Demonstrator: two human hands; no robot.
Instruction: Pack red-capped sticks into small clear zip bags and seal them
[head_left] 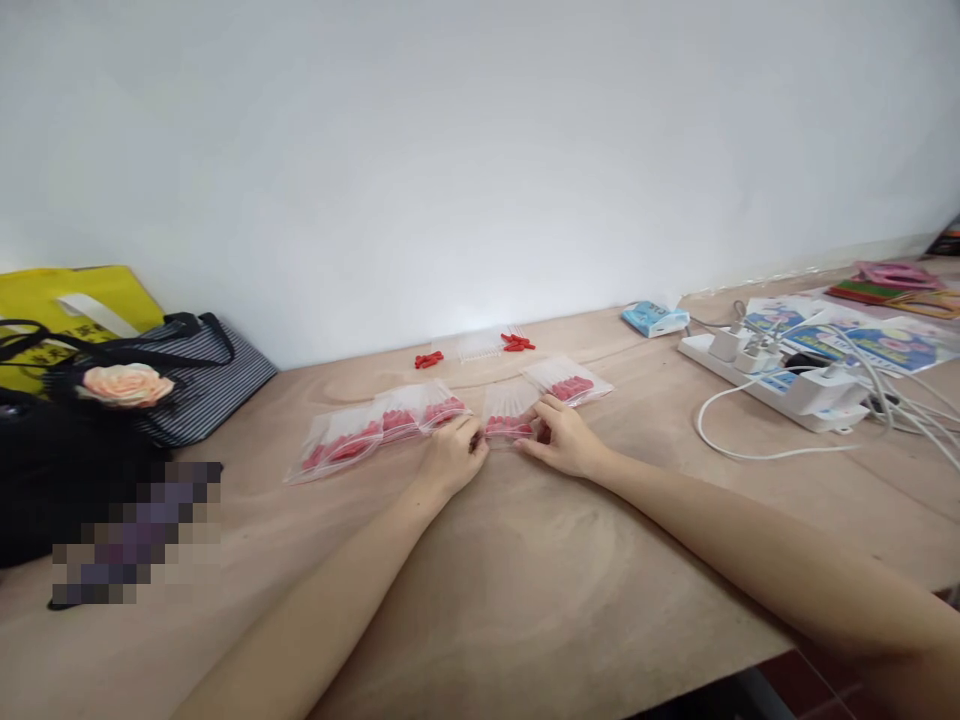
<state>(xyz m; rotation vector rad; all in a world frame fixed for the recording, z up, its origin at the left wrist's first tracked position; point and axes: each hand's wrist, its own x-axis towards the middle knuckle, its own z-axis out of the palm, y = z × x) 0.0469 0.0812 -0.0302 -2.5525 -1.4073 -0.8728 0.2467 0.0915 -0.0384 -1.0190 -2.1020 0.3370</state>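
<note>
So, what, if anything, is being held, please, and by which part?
The left hand is at the near left corner and the right hand at the right edge of a clear bag; whether either grips it cannot be told.

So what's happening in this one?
A person has both hands at a clear bag with red pieces inside: the left hand at its left lower corner, the right hand at its right side. How firm either grip is, I can't tell. Similar bags lie in a row to its left, with another to its right. Two loose red piles sit behind, near the wall.
</note>
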